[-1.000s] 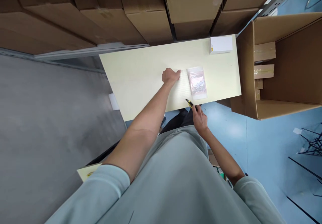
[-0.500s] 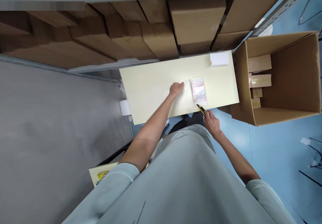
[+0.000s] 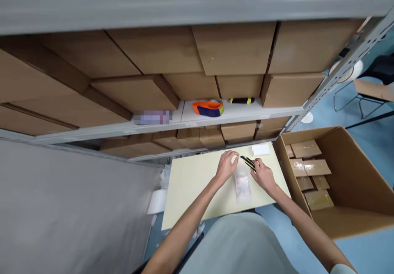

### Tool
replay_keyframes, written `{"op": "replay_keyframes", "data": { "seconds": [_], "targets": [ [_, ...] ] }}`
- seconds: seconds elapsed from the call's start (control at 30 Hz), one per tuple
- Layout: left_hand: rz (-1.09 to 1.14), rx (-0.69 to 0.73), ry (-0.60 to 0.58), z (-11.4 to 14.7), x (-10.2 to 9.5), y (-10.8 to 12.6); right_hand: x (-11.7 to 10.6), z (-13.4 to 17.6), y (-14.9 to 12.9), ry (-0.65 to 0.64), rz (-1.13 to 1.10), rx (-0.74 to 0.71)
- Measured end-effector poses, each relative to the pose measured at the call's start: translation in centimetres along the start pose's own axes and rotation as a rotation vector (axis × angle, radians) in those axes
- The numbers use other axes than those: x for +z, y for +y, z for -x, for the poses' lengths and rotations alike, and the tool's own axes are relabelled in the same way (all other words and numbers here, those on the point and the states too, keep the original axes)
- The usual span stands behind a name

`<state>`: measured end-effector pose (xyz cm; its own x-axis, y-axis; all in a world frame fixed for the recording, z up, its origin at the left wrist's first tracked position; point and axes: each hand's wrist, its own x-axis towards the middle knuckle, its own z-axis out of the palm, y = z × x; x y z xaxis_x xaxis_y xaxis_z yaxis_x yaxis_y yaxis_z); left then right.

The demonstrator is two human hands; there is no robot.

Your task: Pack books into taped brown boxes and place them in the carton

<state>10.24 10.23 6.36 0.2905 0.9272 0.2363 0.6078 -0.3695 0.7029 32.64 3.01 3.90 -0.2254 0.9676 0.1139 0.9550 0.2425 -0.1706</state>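
Note:
My right hand is wrapped round a black and yellow utility knife, its tip pointing up and left. My left hand is raised close to that tip, fingers curled and thumb drawn in toward them. Whatever it pinches, if anything, is too small to make out. Below the hands, a clear plastic packet with pinkish contents lies blurred on the cream table. Toward the table's back right is a small white box.
A large open carton with several small taped boxes stands right of the table. Behind is a shelf with brown boxes, an orange and blue tape dispenser and another black and yellow cutter.
Both hands have risen off the table's front and middle and come close together, the knife now near my left fingers. My view has tilted up, bringing the shelf into sight.

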Motion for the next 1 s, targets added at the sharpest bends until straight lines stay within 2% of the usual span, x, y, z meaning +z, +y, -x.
{"op": "replay_keyframes", "data": {
  "seconds": [0.13, 0.27, 0.4, 0.53, 0.67, 0.83, 0.93, 1.0],
  "targets": [
    [-0.017, 0.182, 0.11, -6.5, -1.8, 4.1, -4.1, -7.7, 2.5, 0.164, 0.007, -0.084],
    [-0.102, 0.248, 0.174, -11.5, -3.2, 6.5, -8.0, -14.8, 4.1, 0.281, 0.012, -0.191],
    [-0.195, 0.234, 0.199, -15.3, -3.7, 6.7, -10.7, -21.0, 5.2, 0.318, -0.017, -0.263],
    [-0.278, 0.17, 0.182, -17.0, -3.4, 5.6, -11.3, -25.1, 5.8, 0.272, -0.021, -0.268],
    [-0.312, 0.114, 0.183, -16.0, -2.8, 4.8, -9.9, -27.0, 6.7, 0.212, -0.033, -0.261],
    [-0.307, 0.015, 0.17, -12.1, -1.4, 3.6, -9.3, -27.6, 7.6, 0.229, -0.116, -0.265],
    [-0.283, -0.102, 0.122, -7.9, 0.1, 1.7, -8.5, -25.4, 7.5, 0.322, -0.211, -0.266],
    [-0.265, -0.22, 0.058, -4.2, 1.6, 0.1, -6.5, -22.3, 7.1, 0.311, -0.291, -0.29]
  ]
}}
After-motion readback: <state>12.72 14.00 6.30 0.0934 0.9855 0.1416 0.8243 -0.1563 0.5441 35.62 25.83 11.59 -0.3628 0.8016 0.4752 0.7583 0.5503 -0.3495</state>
